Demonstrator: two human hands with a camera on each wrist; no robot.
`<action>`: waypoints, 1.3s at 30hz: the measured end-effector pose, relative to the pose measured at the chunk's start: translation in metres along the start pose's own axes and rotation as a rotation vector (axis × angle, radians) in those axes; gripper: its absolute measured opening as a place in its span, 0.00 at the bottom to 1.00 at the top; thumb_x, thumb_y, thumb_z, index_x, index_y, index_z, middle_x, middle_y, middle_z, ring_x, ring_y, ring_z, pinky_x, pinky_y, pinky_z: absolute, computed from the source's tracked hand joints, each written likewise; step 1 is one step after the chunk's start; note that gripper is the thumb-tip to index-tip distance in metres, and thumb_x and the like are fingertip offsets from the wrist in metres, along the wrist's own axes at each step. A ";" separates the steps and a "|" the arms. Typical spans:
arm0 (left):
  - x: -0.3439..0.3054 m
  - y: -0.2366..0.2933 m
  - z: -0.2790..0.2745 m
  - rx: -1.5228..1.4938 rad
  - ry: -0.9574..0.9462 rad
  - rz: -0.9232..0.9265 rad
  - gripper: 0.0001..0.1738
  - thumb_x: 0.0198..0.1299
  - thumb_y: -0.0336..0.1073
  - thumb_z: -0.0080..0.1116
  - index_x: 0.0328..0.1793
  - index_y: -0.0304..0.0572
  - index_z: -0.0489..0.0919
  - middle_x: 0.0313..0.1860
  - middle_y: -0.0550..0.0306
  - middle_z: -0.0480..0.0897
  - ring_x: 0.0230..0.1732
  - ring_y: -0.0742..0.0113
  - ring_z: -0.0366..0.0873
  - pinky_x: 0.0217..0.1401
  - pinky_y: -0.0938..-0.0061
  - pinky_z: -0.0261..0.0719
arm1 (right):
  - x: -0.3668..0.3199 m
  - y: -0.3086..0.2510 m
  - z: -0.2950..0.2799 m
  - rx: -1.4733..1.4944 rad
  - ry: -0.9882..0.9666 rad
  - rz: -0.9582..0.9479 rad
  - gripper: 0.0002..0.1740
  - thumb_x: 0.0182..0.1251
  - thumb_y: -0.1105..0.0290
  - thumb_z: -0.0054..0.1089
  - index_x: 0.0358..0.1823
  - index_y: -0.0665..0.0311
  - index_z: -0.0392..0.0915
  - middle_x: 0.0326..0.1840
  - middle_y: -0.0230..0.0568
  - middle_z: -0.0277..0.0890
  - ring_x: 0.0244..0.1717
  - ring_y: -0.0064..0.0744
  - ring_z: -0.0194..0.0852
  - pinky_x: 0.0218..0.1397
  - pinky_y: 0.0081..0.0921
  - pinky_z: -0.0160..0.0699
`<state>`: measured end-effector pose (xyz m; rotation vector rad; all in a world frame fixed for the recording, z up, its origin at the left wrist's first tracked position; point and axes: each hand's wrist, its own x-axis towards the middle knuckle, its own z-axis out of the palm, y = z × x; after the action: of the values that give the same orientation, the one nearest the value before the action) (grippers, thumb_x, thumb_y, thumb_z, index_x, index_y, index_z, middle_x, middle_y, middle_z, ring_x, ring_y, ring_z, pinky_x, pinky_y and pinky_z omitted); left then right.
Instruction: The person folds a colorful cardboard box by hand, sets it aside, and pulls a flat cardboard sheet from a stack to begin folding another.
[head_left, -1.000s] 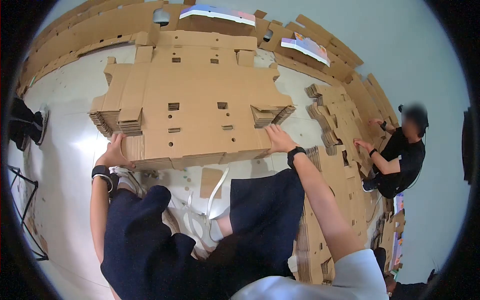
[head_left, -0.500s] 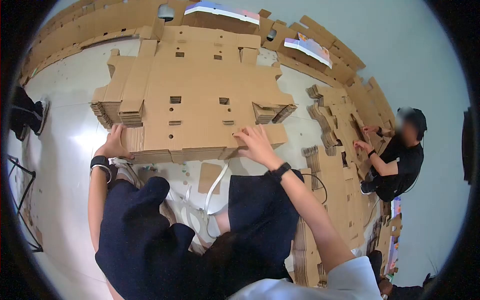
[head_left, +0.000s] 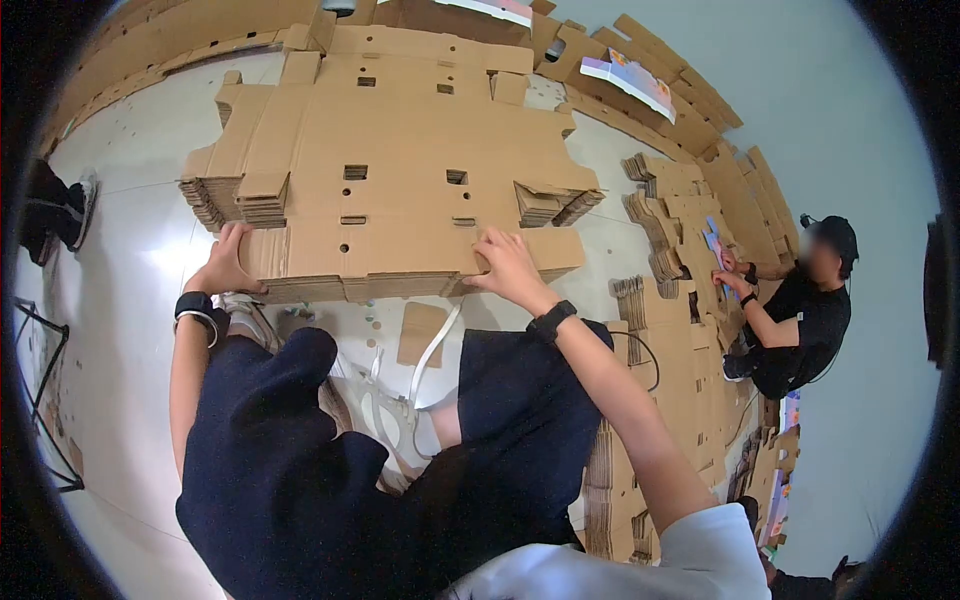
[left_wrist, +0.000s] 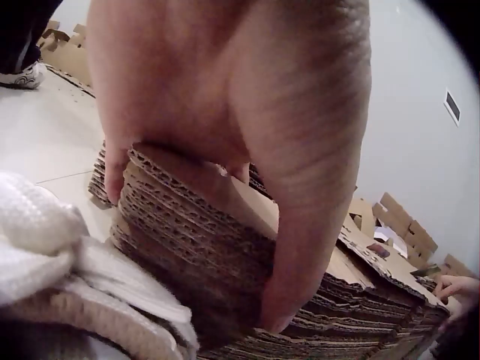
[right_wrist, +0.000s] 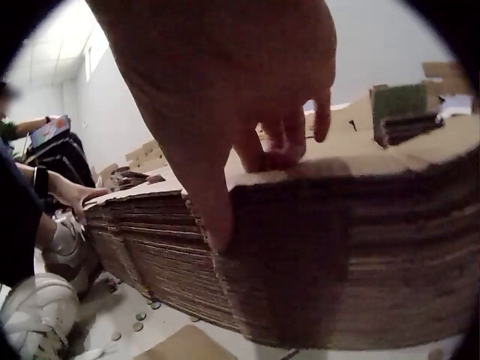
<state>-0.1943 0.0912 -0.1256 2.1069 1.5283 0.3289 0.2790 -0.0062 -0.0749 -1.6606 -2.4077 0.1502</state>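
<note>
A thick stack of flat, die-cut cardboard sheets lies on the floor in front of the knees. My left hand grips its near left corner, and in the left wrist view that hand straddles the corner of the layered sheets. Right of the middle of the near edge, my right hand has its thumb against the side and its fingers bent on top. The right wrist view shows this hand with the thumb on the stack's layered side.
More cardboard stacks stand to the right, where a person in black handles cardboard. Cardboard pieces line the wall. A black metal stand and someone's feet are at the left. A cardboard scrap lies between the legs.
My right hand has left the stack's near right corner and moved left along the near edge. The left hand keeps its corner. The person at the right now has a blue-purple piece by the hands.
</note>
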 end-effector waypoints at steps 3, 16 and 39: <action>0.001 -0.003 0.003 -0.019 -0.007 0.024 0.61 0.15 0.41 0.82 0.65 0.42 0.62 0.57 0.49 0.65 0.64 0.45 0.62 0.68 0.58 0.64 | 0.001 0.001 0.001 -0.067 -0.032 0.000 0.25 0.39 0.58 0.76 0.35 0.67 0.78 0.45 0.45 0.70 0.53 0.43 0.69 0.57 0.37 0.63; 0.000 -0.006 0.002 -0.009 0.029 0.049 0.59 0.17 0.42 0.80 0.65 0.46 0.63 0.59 0.50 0.64 0.64 0.45 0.62 0.68 0.57 0.64 | -0.006 -0.013 0.013 -0.272 0.025 0.002 0.26 0.39 0.63 0.75 0.41 0.65 0.76 0.52 0.47 0.67 0.56 0.43 0.67 0.59 0.39 0.62; 0.000 -0.004 0.005 -0.014 0.072 0.104 0.56 0.19 0.38 0.77 0.64 0.46 0.64 0.57 0.49 0.67 0.62 0.45 0.65 0.66 0.59 0.66 | 0.000 -0.006 0.005 -0.358 -0.037 -0.080 0.24 0.42 0.58 0.74 0.39 0.64 0.79 0.48 0.45 0.69 0.51 0.40 0.72 0.53 0.37 0.66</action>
<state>-0.1953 0.0904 -0.1316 2.1898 1.4542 0.4557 0.2725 -0.0088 -0.0782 -1.7051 -2.6452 -0.2820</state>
